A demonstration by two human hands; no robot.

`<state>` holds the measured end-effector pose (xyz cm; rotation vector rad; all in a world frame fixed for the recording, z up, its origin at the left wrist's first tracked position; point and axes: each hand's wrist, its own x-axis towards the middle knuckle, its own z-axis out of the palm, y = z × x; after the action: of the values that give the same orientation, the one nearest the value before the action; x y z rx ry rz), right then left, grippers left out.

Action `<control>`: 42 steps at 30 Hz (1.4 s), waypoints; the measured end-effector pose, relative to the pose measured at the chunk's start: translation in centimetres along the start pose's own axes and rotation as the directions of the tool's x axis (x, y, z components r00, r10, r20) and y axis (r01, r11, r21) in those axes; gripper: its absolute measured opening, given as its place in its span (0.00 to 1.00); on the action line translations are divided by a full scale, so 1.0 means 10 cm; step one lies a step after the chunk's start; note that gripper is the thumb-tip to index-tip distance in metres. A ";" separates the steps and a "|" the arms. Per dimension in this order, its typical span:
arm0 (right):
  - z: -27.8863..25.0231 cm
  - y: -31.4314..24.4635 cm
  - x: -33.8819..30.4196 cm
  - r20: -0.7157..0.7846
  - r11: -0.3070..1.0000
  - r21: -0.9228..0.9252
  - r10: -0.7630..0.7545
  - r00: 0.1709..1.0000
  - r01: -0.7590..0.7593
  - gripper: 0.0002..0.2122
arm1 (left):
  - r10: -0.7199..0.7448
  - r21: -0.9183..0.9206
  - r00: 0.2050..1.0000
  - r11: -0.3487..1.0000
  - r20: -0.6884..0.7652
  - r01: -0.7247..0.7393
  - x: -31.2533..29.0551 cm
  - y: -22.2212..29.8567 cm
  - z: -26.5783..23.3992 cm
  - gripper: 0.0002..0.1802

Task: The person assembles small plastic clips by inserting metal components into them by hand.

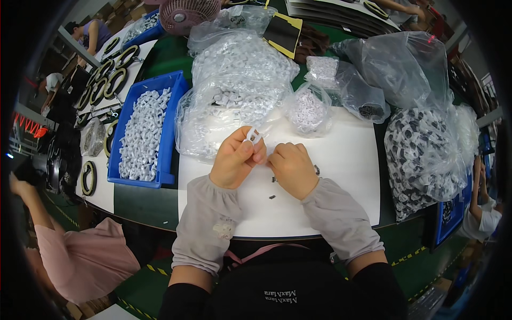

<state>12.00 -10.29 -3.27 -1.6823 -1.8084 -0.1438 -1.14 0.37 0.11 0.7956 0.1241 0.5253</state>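
Observation:
Over the white sheet [341, 208], my left hand [234, 160] pinches a small white plastic clip-like piece [253, 135] between thumb and fingers, raised off the surface. Just to its right, my right hand [295, 169] is closed with the fingertips pressed together and turned toward the left hand. Anything inside those fingers is hidden. A few small dark pieces lie by the right hand, among them a loose dark bit [272, 197] on the sheet. Grey sleeve covers are on both forearms.
At left stands a blue bin [173, 114] full of white plastic pieces. A large clear bag [234, 80] of white pieces lies ahead, beside a smaller bag [309, 112]. A bag of black and white pieces [421, 154] sits at right. Co-workers are around the table.

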 end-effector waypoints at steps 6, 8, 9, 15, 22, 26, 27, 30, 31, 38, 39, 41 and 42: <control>-0.23 -0.07 0.06 0.055 0.865 0.415 0.284 0.957 -0.281 0.02 | -0.007 0.063 0.999 0.998 0.045 0.004 0.00 -0.04 -0.04 0.18; -0.31 -0.09 0.04 0.073 0.539 0.760 0.482 0.873 -0.362 0.01 | -0.009 0.032 0.997 0.999 0.076 0.006 0.00 -0.06 -0.06 0.14; -0.37 -0.10 0.03 0.181 0.343 0.851 0.516 0.837 -0.396 0.02 | -0.031 0.064 0.997 0.998 0.077 0.026 -0.01 -0.07 -0.07 0.14; -0.42 -0.13 0.02 -0.182 0.698 0.713 0.288 0.940 -0.075 0.06 | -0.137 0.167 0.986 0.979 0.097 0.120 0.00 -0.14 -0.02 0.15; -0.44 -0.20 0.02 -0.244 0.811 0.582 0.240 0.939 -0.056 0.07 | -0.167 0.161 0.983 0.975 0.079 0.153 0.00 -0.18 0.00 0.15; -0.41 -0.24 0.03 -0.306 0.850 0.525 0.241 0.921 -0.048 0.07 | -0.181 0.183 0.978 0.970 0.100 0.161 0.00 -0.16 -0.01 0.15; -0.40 -0.25 0.04 -0.327 0.861 0.507 0.247 0.912 -0.051 0.06 | -0.177 0.190 0.979 0.969 0.097 0.156 0.00 -0.17 -0.02 0.15; -0.39 -0.18 0.03 -0.352 0.905 0.426 0.144 0.925 0.021 0.07 | -0.174 0.204 0.980 0.967 0.100 0.151 0.00 -0.17 -0.01 0.15; -0.38 -0.19 0.03 -0.352 0.904 0.426 0.143 0.925 0.022 0.07 | -0.176 0.211 0.979 0.966 0.106 0.151 0.00 -0.17 0.00 0.15; -0.41 -0.20 0.01 -0.314 0.810 0.579 0.118 0.942 0.091 0.09 | -0.093 0.150 0.992 0.985 0.086 0.080 -0.01 -0.19 0.01 0.14; -0.40 -0.20 0.00 -0.305 0.775 0.624 0.126 0.944 0.098 0.10 | -0.087 0.136 0.993 0.988 0.084 0.075 -0.01 -0.19 0.03 0.14; -0.41 -0.19 -0.02 -0.281 0.752 0.654 0.141 0.949 0.082 0.10 | -0.078 0.123 0.993 0.990 0.084 0.067 -0.01 -0.20 0.05 0.15; -0.41 -0.18 -0.02 -0.253 0.728 0.683 0.158 0.954 0.061 0.10 | -0.073 0.115 0.994 0.991 0.084 0.063 -0.01 -0.22 0.04 0.14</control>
<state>11.91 -12.84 0.47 -1.0924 -1.3407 0.2662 -0.24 -1.24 -1.18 0.9197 0.0999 0.4208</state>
